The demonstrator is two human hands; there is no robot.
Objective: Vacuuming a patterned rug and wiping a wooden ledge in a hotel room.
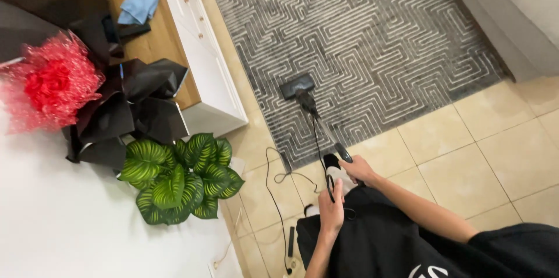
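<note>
My right hand (360,170) grips the dark handle of a slim vacuum cleaner. Its pole runs forward to the black floor head (297,86), which rests on the grey maze-patterned rug (372,33). My left hand (332,211) is lower and closer to my body, closed around the black power cord (319,150) that hangs from the pole. More of the cord loops over the beige floor tiles (466,161) to my left. I wear black clothes, and my feet in white socks show beneath the hands.
A white cabinet with a wooden top (204,62) stands left of the rug and carries a blue cloth (140,5) and a red bouquet in black wrapping (64,89). A green leafy plant (180,179) sits at its foot. A grey sofa edge (512,22) borders the rug's right.
</note>
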